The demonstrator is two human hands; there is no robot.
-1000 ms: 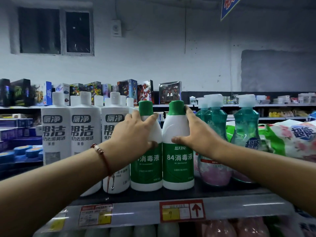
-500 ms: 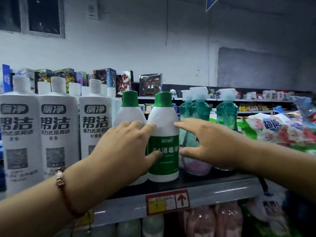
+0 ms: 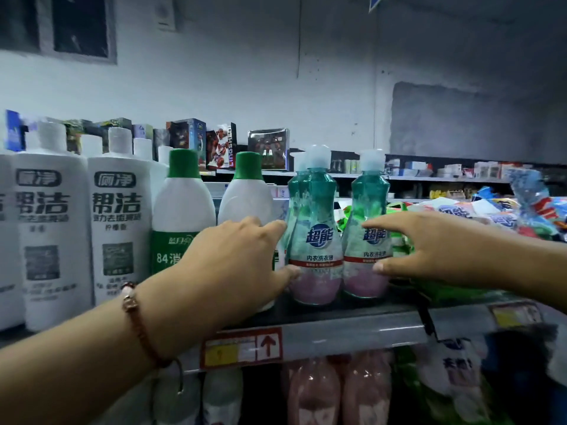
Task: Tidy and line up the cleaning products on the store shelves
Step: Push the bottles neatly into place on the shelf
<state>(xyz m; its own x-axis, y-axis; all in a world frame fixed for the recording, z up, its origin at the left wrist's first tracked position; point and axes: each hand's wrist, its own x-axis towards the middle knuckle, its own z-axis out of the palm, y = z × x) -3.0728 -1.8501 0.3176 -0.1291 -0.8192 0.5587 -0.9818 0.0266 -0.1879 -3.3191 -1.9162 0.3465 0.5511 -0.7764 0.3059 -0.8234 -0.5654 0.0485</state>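
Observation:
Two teal pump bottles with pink bases stand side by side on the shelf (image 3: 337,331): the left one (image 3: 316,210) and the right one (image 3: 369,197). My left hand (image 3: 233,265) reaches in from the left, with fingertips and thumb touching the left teal bottle's side. From the right comes my right hand (image 3: 429,243), fingers spread, its forefinger and thumb against the right teal bottle. Left of them stand two white bottles with green caps (image 3: 184,204) (image 3: 245,191), the nearer partly hidden by my left hand. Tall white cleaner bottles (image 3: 118,210) (image 3: 52,210) fill the shelf's left.
Soft detergent bags (image 3: 460,210) are piled right of the teal bottles, behind my right hand. A red price tag (image 3: 242,348) sits on the shelf lip. Pink bottles (image 3: 313,394) stand on the shelf below. Toy boxes (image 3: 221,145) line a far shelf by the wall.
Both hands left the two green-capped bottles and moved right to the teal pump bottles. The view has swung right and closer.

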